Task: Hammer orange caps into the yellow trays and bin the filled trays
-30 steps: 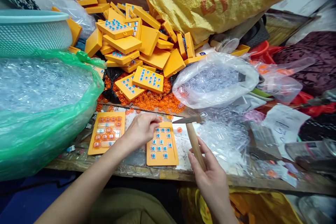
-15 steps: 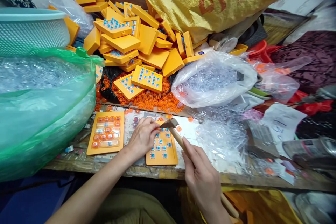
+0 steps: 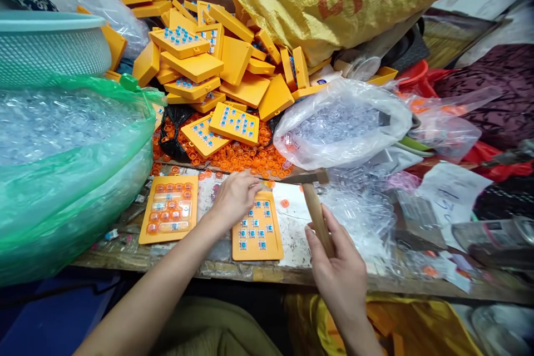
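Observation:
My right hand (image 3: 340, 261) grips the wooden handle of a hammer (image 3: 316, 211), its dark metal head raised just right of a yellow panel (image 3: 273, 242). Rows of small blue-and-clear switches stand on that panel, which lies flat on the bench. Over its upper left corner is my left hand (image 3: 236, 197), fingers bent and drawn together; whatever they may hold is hidden. To the left lies a second yellow panel (image 3: 146, 231), fitted with orange rings and clear caps.
Behind are loose orange rings (image 3: 237, 162) and a heap of yellow panels (image 3: 236, 61). A green bag (image 3: 75, 189) of clear parts bulges at left, beneath a light blue basket (image 3: 54, 44). A white bag (image 3: 342, 122) of clear pieces sits right, with loose clear parts (image 3: 354, 211) before it.
The hammer has moved right and away from the panel, its head now turned more level. My left hand has shifted slightly up, off the panel's upper switches.

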Motion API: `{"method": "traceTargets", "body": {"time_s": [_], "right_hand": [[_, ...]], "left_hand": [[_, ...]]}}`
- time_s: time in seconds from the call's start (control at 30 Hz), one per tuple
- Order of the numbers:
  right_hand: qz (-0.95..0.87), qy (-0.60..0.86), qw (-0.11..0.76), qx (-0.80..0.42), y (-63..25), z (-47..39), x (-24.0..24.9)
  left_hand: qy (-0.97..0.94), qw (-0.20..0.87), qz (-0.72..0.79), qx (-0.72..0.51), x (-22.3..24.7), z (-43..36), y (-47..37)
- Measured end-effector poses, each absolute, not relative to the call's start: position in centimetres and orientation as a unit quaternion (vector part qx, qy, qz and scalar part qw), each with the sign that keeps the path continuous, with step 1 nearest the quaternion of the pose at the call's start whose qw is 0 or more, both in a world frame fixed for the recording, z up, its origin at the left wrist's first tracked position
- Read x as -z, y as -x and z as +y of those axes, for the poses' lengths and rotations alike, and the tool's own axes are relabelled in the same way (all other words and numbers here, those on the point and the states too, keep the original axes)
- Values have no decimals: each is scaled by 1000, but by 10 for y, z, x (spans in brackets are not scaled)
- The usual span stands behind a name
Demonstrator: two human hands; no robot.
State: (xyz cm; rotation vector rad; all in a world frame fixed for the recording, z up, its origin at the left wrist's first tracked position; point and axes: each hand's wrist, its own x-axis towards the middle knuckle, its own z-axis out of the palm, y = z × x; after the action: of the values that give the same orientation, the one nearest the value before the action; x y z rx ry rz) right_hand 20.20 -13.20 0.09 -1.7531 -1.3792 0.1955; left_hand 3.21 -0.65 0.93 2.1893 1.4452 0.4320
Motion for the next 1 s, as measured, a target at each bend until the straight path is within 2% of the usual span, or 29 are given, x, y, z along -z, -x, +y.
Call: {"method": "traceTargets", "body": {"time_s": [0.1, 0.23, 0.4, 0.53, 0.8, 1.0], "right_hand": [[-510, 725, 442, -139, -202, -130, -2], [-514, 709, 454, -163, -203, -134, 5], [-530, 708, 448, -127, -206, -142, 15], [-566, 696, 429, -105, -207, -144, 19], [-640, 663, 386, -33, -202, -150, 15], [-689, 645, 328, 39, -198, -152, 12]], "left_hand": [[-804, 235, 543, -67, -20, 19, -53], [-832, 216, 507, -61, -23, 25, -63], [-871, 187, 437, -121, -14, -6, -44], [-873, 166, 375, -264, 2, -29, -33], [-776, 236, 367, -457, 22, -45, -28], [-733, 318, 402, -447, 20, -45, -28]]}}
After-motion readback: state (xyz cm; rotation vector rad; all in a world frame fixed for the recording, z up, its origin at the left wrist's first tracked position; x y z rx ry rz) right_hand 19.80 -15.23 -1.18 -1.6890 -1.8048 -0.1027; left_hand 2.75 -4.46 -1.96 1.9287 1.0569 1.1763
